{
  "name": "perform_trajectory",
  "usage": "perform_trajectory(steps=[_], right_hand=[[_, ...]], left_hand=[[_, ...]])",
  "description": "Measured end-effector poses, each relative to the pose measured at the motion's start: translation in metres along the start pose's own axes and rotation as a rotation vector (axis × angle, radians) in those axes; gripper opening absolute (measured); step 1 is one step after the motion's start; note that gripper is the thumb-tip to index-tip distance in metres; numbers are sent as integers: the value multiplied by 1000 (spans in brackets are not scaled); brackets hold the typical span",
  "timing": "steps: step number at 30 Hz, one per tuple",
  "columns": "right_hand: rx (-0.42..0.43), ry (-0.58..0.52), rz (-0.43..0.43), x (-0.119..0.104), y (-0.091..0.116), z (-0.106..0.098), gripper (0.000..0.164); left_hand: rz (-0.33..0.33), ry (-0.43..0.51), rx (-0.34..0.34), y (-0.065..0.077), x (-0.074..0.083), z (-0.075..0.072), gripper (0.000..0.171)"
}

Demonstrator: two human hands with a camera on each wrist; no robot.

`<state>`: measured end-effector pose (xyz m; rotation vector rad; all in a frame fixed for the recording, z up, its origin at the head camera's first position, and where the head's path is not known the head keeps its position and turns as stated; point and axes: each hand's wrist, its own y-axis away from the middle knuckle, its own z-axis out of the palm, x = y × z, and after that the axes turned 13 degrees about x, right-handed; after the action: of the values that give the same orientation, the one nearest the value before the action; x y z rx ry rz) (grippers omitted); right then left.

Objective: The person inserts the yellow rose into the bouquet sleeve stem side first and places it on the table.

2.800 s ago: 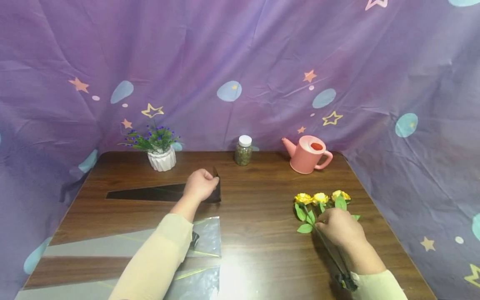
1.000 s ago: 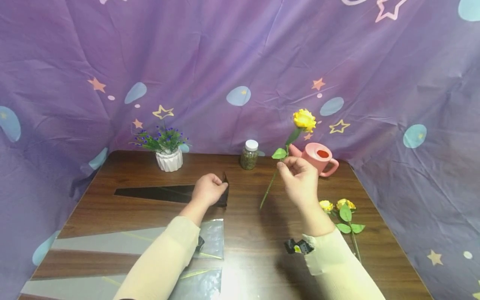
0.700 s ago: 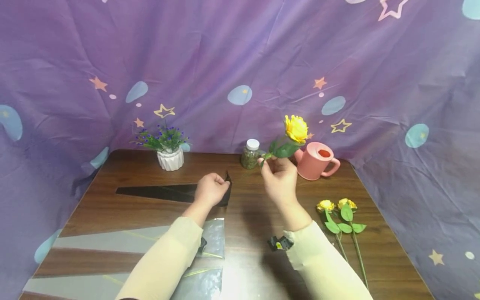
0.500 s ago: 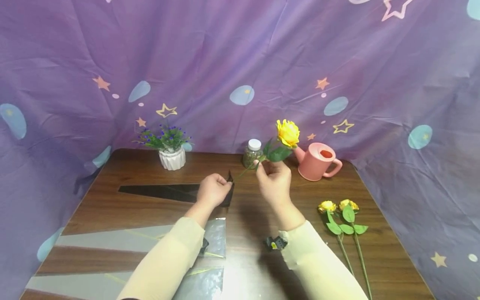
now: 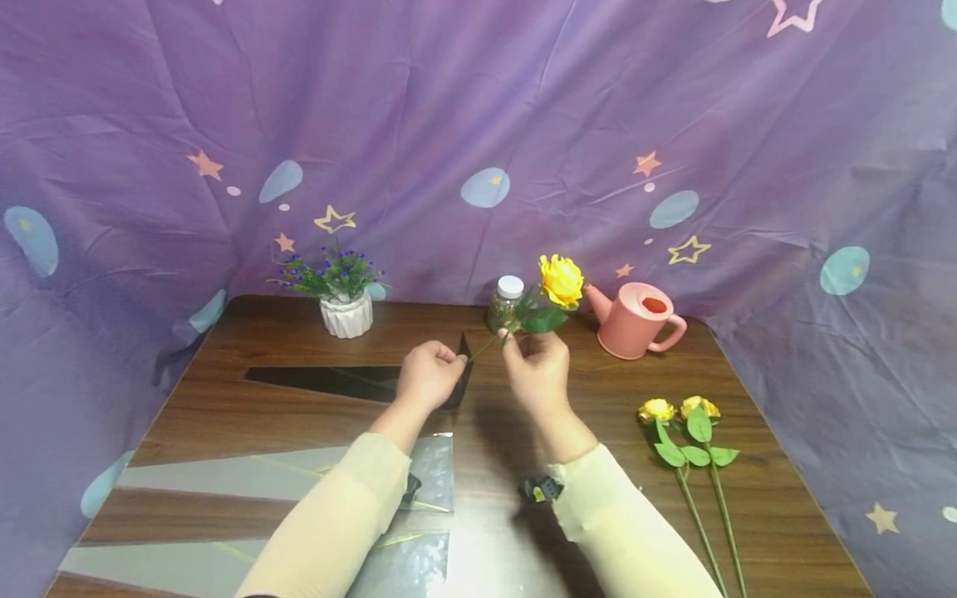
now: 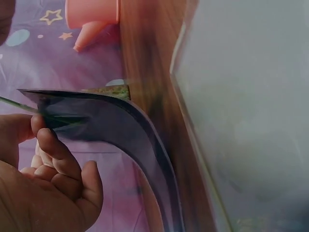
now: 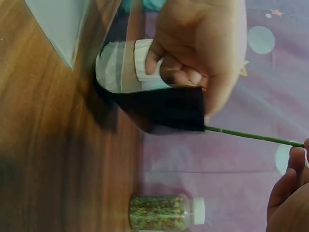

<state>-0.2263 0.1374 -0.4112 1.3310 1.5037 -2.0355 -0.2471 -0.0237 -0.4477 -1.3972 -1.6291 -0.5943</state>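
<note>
In the head view my left hand (image 5: 429, 374) pinches the raised mouth of a black, tapered flower sleeve (image 5: 321, 380), whose narrow end lies along the table to the left. Close by on the right, my right hand (image 5: 540, 374) pinches the stem of a yellow rose (image 5: 561, 281) just under its leaves. The rose tilts, bloom up to the right. Its green stem (image 7: 251, 136) runs to the sleeve's edge in the right wrist view. Through the see-through sleeve wall (image 6: 111, 121) in the left wrist view, the stem's lower part shows inside.
Two more yellow roses (image 5: 656, 410) lie at the right. Clear sleeves (image 5: 224, 475) lie at the front left, partly under my left forearm. Along the back stand a white flowerpot (image 5: 347, 317), a white-capped jar (image 5: 510, 288) and a pink watering can (image 5: 632, 324).
My right hand has lifted one of the three roses and carried it left, tipping its stem down into the sleeve's mouth. My left hand keeps its hold on the sleeve.
</note>
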Motion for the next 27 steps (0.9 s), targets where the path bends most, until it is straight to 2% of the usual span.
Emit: perform_trajectory(steps=[6, 12, 16, 21, 27], right_hand=[[1, 32, -4, 9, 7, 3, 11], [-8, 61, -5, 15, 12, 3, 6], [-19, 125, -25, 20, 16, 3, 9], [-42, 136, -32, 26, 20, 6, 10], [-107, 181, -1, 30, 23, 6, 25]], left_hand=[[1, 31, -9, 2, 8, -1, 20], [26, 50, 1, 4, 14, -3, 19], [37, 73, 7, 6, 20, -5, 18], [47, 92, 8, 9, 26, -5, 17], [54, 81, 20, 9, 28, -4, 18]])
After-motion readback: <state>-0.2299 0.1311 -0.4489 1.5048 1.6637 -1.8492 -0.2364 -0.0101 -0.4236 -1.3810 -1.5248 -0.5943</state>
